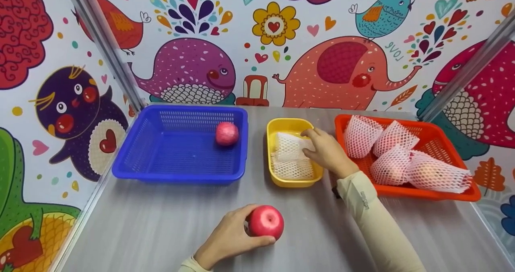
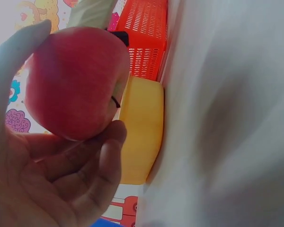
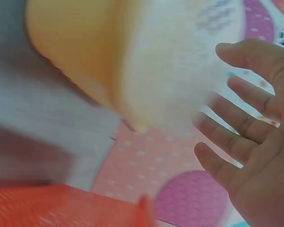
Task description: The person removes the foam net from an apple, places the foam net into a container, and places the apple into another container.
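My left hand [image 1: 231,233] grips a bare red apple [image 1: 266,223] above the near part of the table, thumb and fingers around its sides. Its stem [image 2: 116,102] shows in the left wrist view. Over the right rim of a small yellow basket [image 1: 295,182] hangs my right hand [image 1: 326,149], fingers spread and relaxed. White foam fruit nets [image 1: 292,169] lie in that basket, just beside the fingertips. In the right wrist view, a blurred white net [image 3: 173,71] stands in front of the open right hand [image 3: 255,127].
A blue basket [image 1: 181,178] at the left holds one red apple [image 1: 227,134]. To the right, a red basket [image 1: 426,194] carries several net-wrapped fruits [image 1: 390,165], close to my right forearm. Cartoon-printed walls [image 1: 257,30] with metal posts enclose the grey table [image 1: 161,219].
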`<state>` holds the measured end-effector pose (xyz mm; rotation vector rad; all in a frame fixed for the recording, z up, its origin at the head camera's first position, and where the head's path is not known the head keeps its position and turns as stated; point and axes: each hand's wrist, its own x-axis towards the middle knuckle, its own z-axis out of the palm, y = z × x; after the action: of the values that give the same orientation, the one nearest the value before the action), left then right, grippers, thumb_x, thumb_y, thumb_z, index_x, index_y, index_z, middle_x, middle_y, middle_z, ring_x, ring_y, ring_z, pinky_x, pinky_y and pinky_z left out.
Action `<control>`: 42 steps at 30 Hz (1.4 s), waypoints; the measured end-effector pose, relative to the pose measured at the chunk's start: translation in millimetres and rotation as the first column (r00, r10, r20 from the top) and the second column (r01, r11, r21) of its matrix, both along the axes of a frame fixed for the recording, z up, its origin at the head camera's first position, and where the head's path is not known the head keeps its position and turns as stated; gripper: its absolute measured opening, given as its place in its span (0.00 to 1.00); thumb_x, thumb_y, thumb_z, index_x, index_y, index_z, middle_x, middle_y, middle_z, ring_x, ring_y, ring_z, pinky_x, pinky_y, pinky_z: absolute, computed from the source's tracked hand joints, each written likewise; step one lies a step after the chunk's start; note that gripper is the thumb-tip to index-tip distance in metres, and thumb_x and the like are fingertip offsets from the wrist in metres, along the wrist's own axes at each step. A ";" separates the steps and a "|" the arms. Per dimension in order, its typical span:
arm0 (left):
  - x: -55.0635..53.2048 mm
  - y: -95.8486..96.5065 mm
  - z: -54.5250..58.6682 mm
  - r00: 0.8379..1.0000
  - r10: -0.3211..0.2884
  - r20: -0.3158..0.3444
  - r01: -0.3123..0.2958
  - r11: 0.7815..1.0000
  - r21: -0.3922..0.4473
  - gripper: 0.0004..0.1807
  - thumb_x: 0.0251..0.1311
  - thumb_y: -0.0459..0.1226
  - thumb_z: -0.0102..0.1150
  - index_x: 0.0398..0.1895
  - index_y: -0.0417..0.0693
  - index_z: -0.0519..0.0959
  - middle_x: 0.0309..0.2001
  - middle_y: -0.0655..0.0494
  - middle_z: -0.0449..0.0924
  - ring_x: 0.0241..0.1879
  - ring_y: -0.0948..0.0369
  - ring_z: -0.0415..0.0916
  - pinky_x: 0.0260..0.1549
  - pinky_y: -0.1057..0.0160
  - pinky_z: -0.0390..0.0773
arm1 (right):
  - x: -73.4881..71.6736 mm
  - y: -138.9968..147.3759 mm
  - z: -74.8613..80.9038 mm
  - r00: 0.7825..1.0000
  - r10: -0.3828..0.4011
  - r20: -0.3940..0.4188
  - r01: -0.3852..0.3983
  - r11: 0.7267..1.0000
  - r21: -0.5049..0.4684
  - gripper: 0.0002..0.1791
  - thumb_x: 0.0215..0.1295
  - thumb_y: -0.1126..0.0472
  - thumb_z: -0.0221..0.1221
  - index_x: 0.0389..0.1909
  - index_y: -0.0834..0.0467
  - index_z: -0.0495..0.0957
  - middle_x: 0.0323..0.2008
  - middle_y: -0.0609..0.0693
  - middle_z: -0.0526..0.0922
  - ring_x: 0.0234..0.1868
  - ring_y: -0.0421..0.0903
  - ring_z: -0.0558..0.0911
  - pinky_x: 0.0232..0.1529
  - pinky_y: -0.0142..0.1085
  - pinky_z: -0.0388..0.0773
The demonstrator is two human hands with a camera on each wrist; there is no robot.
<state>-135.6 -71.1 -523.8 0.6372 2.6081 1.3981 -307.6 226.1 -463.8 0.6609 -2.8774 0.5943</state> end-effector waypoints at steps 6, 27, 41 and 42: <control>-1.3 0.8 0.8 1.000 -0.004 -0.007 0.004 1.000 0.007 0.39 0.44 0.67 0.71 0.56 0.56 0.79 0.44 0.69 0.80 0.37 0.68 0.75 0.36 0.63 0.78 | 34.6 9.5 21.1 0.984 0.039 -0.176 -0.045 0.999 -0.027 0.18 0.58 0.64 0.71 0.48 0.59 0.79 0.42 0.55 0.80 0.38 0.53 0.78 0.44 0.47 0.79; -3.9 4.3 2.5 1.000 -0.005 -0.011 0.006 1.000 0.019 0.39 0.45 0.67 0.71 0.57 0.58 0.79 0.44 0.70 0.81 0.36 0.68 0.76 0.35 0.58 0.81 | 148.0 12.8 4.4 0.892 0.153 -0.425 -0.197 0.979 -0.061 0.18 0.51 0.62 0.74 0.43 0.55 0.81 0.38 0.42 0.81 0.42 0.44 0.79 0.44 0.44 0.75; -28.5 -23.2 52.0 0.978 0.032 -0.207 -0.050 0.995 -0.082 0.41 0.44 0.67 0.71 0.56 0.51 0.79 0.46 0.63 0.82 0.42 0.66 0.78 0.40 0.58 0.80 | 154.9 17.6 -5.0 0.906 0.130 -0.402 -0.178 0.980 -0.085 0.18 0.51 0.62 0.74 0.44 0.54 0.82 0.39 0.40 0.81 0.42 0.43 0.80 0.45 0.44 0.75; -33.2 -27.6 59.0 0.973 0.041 -0.227 -0.062 0.994 -0.090 0.40 0.44 0.66 0.72 0.55 0.52 0.79 0.45 0.63 0.83 0.42 0.65 0.78 0.41 0.57 0.80 | 155.2 17.9 -5.9 0.905 0.132 -0.404 -0.180 0.980 -0.085 0.18 0.51 0.62 0.74 0.44 0.54 0.82 0.39 0.40 0.81 0.42 0.42 0.80 0.45 0.45 0.75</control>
<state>-168.8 -98.7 -464.8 0.7606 2.8659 1.2714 -152.3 244.1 -469.7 0.8848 -2.4079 0.5710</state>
